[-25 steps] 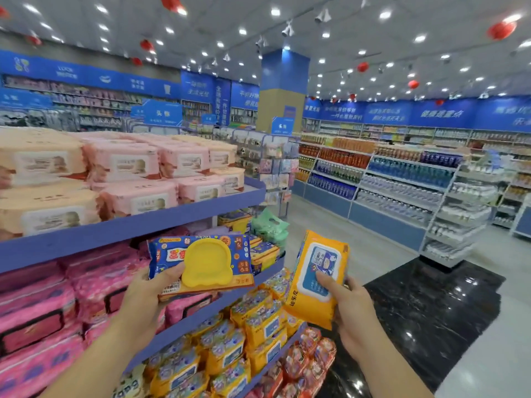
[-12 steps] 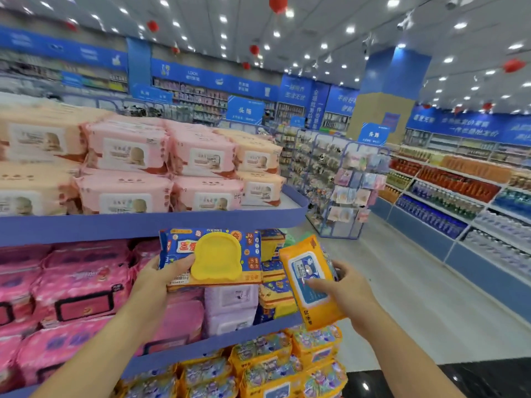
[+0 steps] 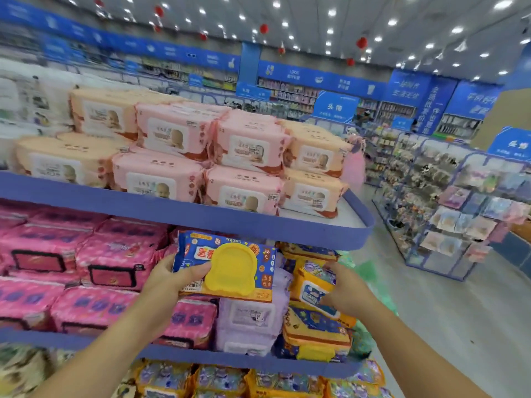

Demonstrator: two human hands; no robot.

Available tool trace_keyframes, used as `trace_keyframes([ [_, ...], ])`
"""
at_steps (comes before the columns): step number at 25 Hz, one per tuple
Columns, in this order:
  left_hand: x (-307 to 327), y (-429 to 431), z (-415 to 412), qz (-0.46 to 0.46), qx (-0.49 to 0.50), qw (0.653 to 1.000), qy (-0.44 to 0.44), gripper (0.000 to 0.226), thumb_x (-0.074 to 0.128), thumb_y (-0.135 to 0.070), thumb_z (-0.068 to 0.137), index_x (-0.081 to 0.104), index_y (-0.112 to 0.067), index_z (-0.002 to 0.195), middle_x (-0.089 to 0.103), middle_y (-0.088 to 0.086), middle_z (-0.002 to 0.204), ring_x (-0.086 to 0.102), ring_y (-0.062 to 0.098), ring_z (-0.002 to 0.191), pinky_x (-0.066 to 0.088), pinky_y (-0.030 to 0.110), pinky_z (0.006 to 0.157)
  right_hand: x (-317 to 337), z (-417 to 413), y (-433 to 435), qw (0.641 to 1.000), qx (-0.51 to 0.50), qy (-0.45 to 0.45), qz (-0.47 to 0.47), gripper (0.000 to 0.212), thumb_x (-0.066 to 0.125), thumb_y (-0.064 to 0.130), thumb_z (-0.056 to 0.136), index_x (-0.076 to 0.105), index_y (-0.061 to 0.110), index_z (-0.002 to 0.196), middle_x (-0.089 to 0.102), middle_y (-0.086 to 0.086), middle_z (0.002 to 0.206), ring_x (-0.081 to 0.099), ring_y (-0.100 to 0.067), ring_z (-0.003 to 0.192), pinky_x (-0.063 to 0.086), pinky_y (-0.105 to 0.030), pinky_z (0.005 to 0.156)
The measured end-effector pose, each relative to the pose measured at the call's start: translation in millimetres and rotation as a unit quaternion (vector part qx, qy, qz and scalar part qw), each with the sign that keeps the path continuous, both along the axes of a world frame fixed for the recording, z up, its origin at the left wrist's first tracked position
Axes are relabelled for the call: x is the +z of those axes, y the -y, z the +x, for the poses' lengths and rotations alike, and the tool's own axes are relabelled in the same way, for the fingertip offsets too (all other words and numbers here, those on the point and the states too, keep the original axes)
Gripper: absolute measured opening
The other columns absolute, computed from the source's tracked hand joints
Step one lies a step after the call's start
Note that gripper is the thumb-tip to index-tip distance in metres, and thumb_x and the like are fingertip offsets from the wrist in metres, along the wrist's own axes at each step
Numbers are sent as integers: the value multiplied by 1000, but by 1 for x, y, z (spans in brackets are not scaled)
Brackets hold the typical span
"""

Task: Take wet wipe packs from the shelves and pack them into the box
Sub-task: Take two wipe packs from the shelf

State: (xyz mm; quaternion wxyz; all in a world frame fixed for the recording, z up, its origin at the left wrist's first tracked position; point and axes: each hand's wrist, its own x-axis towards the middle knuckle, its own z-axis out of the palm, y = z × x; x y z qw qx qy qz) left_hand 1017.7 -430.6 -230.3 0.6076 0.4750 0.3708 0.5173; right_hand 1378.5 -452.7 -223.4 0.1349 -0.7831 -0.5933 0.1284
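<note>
My left hand (image 3: 165, 278) grips a blue wet wipe pack with a yellow lid (image 3: 230, 267) by its left end, holding it in front of the middle shelf (image 3: 230, 361). To its right, my right hand (image 3: 349, 291) holds an orange wet wipe pack (image 3: 311, 287) against the stack of blue-and-orange packs (image 3: 314, 330) at the shelf's right end. No box is in view.
The top shelf (image 3: 201, 212) carries pink and peach packs (image 3: 244, 193). Pink packs (image 3: 94, 268) and lilac packs (image 3: 250, 320) fill the middle shelf; orange packs (image 3: 258, 382) lie below. An aisle and a display rack (image 3: 448, 214) are on the right.
My view has swung left toward the shelves. My right hand has carried the orange pack left and down onto the stack on the middle shelf. My left hand still holds its pack.
</note>
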Motion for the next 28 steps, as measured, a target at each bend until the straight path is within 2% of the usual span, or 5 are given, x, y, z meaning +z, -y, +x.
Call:
trace_keyframes([
  [8, -4, 27, 49, 4, 97, 995, -2, 101, 97, -60, 29, 71, -13, 115, 78, 10, 106, 76, 26, 92, 60, 35, 77, -46, 49, -57, 982, 133, 130, 33, 80, 78, 35, 77, 42, 30, 148, 45, 0, 152, 47, -25, 133, 42, -35, 107],
  [12, -15, 32, 67, -16, 107, 994, -11, 85, 92, -52, 43, 70, -14, 115, 77, 11, 109, 71, 37, 104, 53, 54, 92, -51, 55, -58, 971, 137, 185, 60, 79, 75, 38, 80, 38, 31, 149, 38, -2, 153, 40, -27, 137, 42, -40, 109],
  [18, -9, 37, 86, 20, 61, 998, -25, 101, 96, -59, 23, 69, -14, 109, 79, 6, 97, 74, 11, 76, 52, 15, 54, -48, 68, -46, 981, 118, 149, 43, 78, 75, 57, 79, 47, 25, 144, 47, 4, 145, 46, -21, 129, 45, -37, 104],
  [22, -14, 25, 85, 14, 39, 999, -22, 87, 91, -42, 37, 68, -10, 114, 77, 13, 106, 75, 14, 78, 55, 17, 58, -38, 60, -26, 983, 130, 118, 47, 75, 74, 59, 79, 52, 26, 142, 53, 7, 141, 49, -18, 125, 48, -36, 101],
  [28, -25, 3, 59, -16, 28, 999, -27, 114, 98, -58, 25, 64, -9, 122, 77, 11, 108, 72, 31, 100, 55, 46, 89, -15, 52, 32, 997, 48, 18, 61, 55, 76, 47, 83, 59, 21, 128, 56, 7, 116, 53, -12, 103, 45, -27, 82],
])
